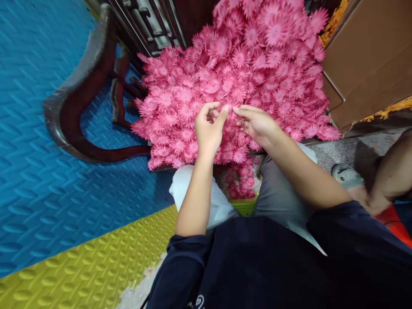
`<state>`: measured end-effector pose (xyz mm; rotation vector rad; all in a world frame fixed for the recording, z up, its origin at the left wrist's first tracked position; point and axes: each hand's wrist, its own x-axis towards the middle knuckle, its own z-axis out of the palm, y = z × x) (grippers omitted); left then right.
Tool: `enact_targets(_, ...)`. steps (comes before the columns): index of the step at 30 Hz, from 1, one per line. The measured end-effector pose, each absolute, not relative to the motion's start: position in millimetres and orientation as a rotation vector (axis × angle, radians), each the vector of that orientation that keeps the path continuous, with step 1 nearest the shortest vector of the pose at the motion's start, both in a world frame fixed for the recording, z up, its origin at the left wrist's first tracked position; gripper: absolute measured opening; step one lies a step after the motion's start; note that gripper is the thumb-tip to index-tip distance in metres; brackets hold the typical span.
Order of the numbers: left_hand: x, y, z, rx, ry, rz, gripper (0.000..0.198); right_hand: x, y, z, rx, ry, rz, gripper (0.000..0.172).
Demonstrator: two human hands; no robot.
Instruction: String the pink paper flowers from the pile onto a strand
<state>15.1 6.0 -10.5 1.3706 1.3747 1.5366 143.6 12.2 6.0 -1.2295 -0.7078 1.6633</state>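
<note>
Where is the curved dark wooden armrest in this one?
In the head view, the curved dark wooden armrest is on the left side, seen against the blue mat, just left of the pink flower pile.

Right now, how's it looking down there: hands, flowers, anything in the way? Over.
Left hand and right hand close together over pink flowers; grip unclear. Flowers heaped. Dark armrest left of heap, apart from both hands.

Soft, fairly even light leaves pale glare along the dark wooden armrest (62, 113) and a sheen on the blue foam mat (28, 141), while the navy shirt (257, 262) sinks into near-black. The fingertips (225, 110) blur slightly, and wide-angle distortion stretches the outer edges.
</note>
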Motion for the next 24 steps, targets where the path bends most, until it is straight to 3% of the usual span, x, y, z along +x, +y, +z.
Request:
enact_targets(8, 13.3, 7.4, -11.7, 1.439, 1.458, 1.529, 0.013, 142.8, 10.7, 10.4, -1.246, -0.738, 1.659, 0.021)
enact_targets(14, 15.2, 6.6, -14.4, 1.415, 1.433, 1.525, 0.023, 141.1, 9.4, 9.2, -1.192, -0.837, 1.645, 0.025)
enact_targets(19, 17.3, 6.6, -11.5, 1.241, 1.277, 1.511, 0.024, 140.3, 8.6, 7.3, -1.175, -0.927, 1.625, 0.032)
enact_targets(24, 17.9, 7.9, -8.0, 0.971, 1.066, 1.459, 0.02, 138.7, 10.3, 2.0, -1.178, -0.956, 1.627, 0.028)
